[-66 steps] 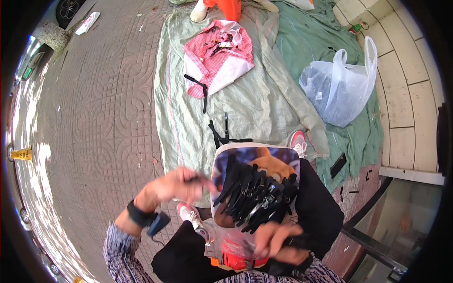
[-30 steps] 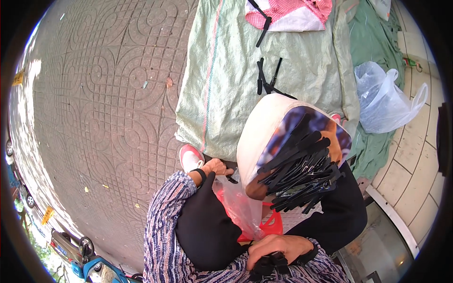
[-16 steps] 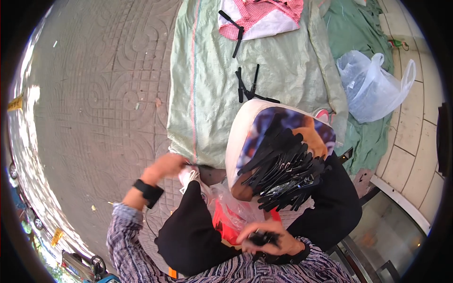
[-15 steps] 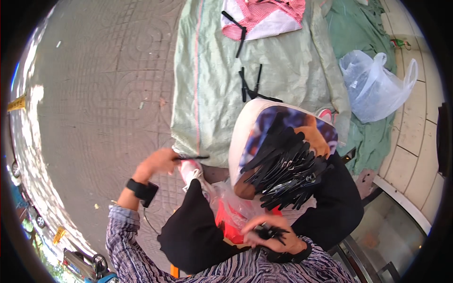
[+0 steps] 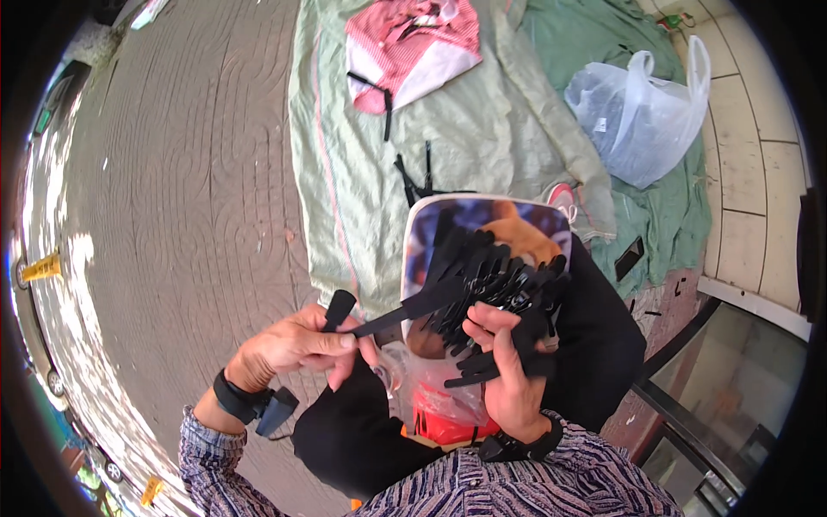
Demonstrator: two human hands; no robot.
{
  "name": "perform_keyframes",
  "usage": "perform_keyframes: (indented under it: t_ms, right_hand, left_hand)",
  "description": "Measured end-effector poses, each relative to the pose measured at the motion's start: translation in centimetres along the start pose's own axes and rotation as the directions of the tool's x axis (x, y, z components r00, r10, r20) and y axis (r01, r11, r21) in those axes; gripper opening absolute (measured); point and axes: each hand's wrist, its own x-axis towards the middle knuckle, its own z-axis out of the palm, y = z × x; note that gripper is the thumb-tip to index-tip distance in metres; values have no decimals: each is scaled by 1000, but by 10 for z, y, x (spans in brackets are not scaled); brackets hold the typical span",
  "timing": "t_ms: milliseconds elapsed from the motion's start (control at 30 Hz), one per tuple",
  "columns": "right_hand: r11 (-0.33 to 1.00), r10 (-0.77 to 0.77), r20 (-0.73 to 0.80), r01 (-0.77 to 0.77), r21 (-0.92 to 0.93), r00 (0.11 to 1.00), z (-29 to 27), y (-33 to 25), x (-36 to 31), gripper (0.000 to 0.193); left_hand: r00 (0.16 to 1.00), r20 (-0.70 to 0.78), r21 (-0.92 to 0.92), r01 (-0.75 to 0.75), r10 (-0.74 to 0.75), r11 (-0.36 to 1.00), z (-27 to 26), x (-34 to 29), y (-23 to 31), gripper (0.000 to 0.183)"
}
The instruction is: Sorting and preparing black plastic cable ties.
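Note:
My left hand (image 5: 303, 346) pinches a black strap (image 5: 388, 320) between thumb and fingers; its wide end reaches right, over the pile, and a short end sticks up beside my fingers. My right hand (image 5: 514, 392) is closed round a bundle of black straps (image 5: 536, 334), some poking out to the left below the fingers. Just beyond both hands, a heap of black straps with small shiny fittings (image 5: 495, 271) covers much of a rounded board (image 5: 514, 226) with a printed picture. The board rests by my right leg.
A pale green woven sheet (image 5: 345, 172) covers the ground ahead, with loose black straps (image 5: 419, 185) on it. Beyond lies a red-and-white cloth (image 5: 413, 52). A white plastic bag (image 5: 642, 121) stands far right. Between my legs is a clear and red plastic bag (image 5: 444, 401).
My left hand has come right and down toward the board with its strap. My right hand has risen from my lap to the heap's near edge, still holding its bundle. The view has shifted.

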Motion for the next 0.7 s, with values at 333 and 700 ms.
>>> perform_keyframes:
  t_ms: [333, 700]
  right_hand:
    - [975, -141, 147, 111, 195, 979, -20, 1, -2, 27]
    - [997, -48, 741, 72, -1, 670, -61, 39, 6, 23]
  left_hand:
    - [924, 372, 388, -62, -94, 920, 42, 62, 30, 28]
    - [682, -254, 961, 260, 686, 97, -163, 267, 9, 9]
